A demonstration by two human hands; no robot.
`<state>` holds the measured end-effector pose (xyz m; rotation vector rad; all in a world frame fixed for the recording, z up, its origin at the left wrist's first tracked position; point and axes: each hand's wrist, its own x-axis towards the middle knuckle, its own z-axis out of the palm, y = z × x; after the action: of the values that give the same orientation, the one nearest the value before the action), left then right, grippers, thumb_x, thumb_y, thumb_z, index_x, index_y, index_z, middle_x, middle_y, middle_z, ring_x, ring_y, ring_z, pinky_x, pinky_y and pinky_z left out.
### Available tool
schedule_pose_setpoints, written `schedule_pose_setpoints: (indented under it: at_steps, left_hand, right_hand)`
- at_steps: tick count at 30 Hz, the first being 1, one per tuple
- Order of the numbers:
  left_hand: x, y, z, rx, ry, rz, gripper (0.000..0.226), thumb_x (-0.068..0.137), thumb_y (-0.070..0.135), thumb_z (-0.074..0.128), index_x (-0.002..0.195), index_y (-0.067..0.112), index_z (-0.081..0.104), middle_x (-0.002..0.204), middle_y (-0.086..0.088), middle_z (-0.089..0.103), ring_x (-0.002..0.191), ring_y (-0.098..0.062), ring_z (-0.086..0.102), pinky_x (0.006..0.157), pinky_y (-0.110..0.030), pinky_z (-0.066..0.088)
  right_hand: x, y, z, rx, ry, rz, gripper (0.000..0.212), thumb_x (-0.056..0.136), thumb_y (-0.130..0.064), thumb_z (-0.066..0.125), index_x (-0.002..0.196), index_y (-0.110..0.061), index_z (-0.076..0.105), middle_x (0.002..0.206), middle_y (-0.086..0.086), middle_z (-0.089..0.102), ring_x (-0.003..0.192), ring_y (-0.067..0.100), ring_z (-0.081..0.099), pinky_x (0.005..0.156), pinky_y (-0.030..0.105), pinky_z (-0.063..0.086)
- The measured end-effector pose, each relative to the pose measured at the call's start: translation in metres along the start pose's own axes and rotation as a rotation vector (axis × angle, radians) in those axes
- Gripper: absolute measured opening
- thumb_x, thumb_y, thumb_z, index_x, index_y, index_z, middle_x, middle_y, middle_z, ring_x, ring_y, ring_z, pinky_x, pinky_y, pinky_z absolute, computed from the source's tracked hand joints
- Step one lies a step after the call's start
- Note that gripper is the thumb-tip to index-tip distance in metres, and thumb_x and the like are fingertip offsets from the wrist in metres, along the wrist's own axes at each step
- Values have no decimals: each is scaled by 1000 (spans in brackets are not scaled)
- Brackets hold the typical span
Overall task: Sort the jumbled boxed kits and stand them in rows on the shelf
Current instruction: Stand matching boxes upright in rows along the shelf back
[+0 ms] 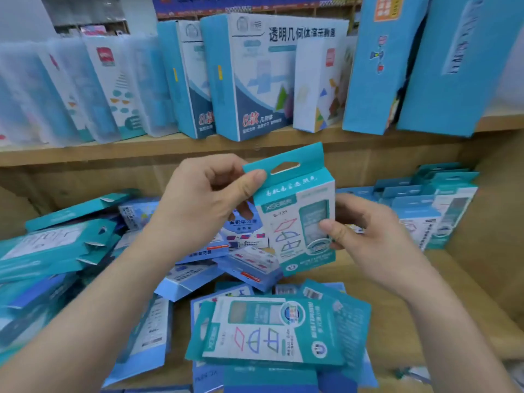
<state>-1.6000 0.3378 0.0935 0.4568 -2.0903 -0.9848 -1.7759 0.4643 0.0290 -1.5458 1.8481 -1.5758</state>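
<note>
I hold a teal and white boxed kit (295, 211) upright in front of the lower shelf. My left hand (204, 199) pinches its hang tab at the top left corner. My right hand (365, 236) grips its right edge, thumb on the front window. Below it a matching teal kit (272, 333) lies flat on its side on a loose pile. Blue boxed kits (249, 268) lie jumbled behind the held one. A row of teal kits (431, 205) stands at the right end of the lower shelf (397, 321).
More teal kits (56, 245) lie heaped at the left. The upper shelf board (170, 148) carries larger standing boxes, among them a blue and white box (255, 78) and tall blue boxes (425, 61) leaning at the right. A wooden side wall (493, 222) closes the lower shelf.
</note>
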Motion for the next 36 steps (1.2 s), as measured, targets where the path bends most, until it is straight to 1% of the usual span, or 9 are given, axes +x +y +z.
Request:
schedule_pose_setpoints:
  at_steps: [3,7,12,16,19,25,28,32,36]
  left_hand:
    - [8,3,35,-24,-131,-5,8,85,22,63,81,16,66,60,4,67,46,-9,58,45,-23,46]
    - [14,9,94,228,-170,143,9,87,17,66,79,16,64,48,14,58,43,4,54,46,-9,38]
    - [30,13,173,390,-273,288,17,86,32,55,78,17,55,58,-1,64,57,-17,62,57,-38,50]
    - [43,20,238,340,-330,294,7,90,23,59,87,16,60,66,-4,67,66,-21,65,63,-41,51]
    - [55,21,280,333,-390,257,7,92,20,57,90,15,62,77,-5,68,73,-20,66,68,-40,52]
    - [76,6,321,124,-506,-41,24,93,8,53,111,17,66,90,5,66,90,-14,65,88,-36,52]
    - [79,-1,324,267,-545,-3,34,89,16,62,123,21,60,109,9,64,100,-10,58,90,-25,47]
    - [83,-22,324,683,-381,173,49,88,22,63,134,23,49,133,3,48,122,-19,37,97,-33,39]
    - [81,-43,321,901,-390,128,57,88,25,61,140,28,38,137,2,38,125,-21,28,88,-36,42]
  right_hand:
    - [-14,10,-32,-154,14,28,29,88,-10,62,109,-30,64,100,-20,70,96,-3,63,84,36,54]
    - [-31,21,-69,-215,69,48,55,85,-2,64,117,-45,52,106,-28,64,101,-6,59,82,23,53]
    - [-48,34,-120,-565,113,-71,101,72,-2,73,141,-51,17,144,-16,31,132,9,34,103,35,39]
    - [-56,56,-162,-1072,86,-124,84,64,-8,76,132,-36,36,124,-3,50,117,17,37,76,38,35]
    - [-55,64,-196,-1223,-4,47,61,80,-19,64,130,-38,35,115,-9,47,113,15,42,74,34,17]
    - [-32,89,-224,-1377,-71,140,37,82,-16,58,115,-27,46,107,-4,54,104,20,54,80,38,29]
    - [-21,102,-222,-1403,-50,140,38,81,-14,60,116,-22,49,113,0,57,107,23,54,83,36,31]
    - [-4,106,-216,-1387,-16,236,43,81,-10,62,122,-14,48,120,8,56,113,28,48,85,35,38]
    - [16,109,-216,-1401,-43,287,42,82,-7,58,122,-12,49,120,9,55,115,27,45,71,33,35]
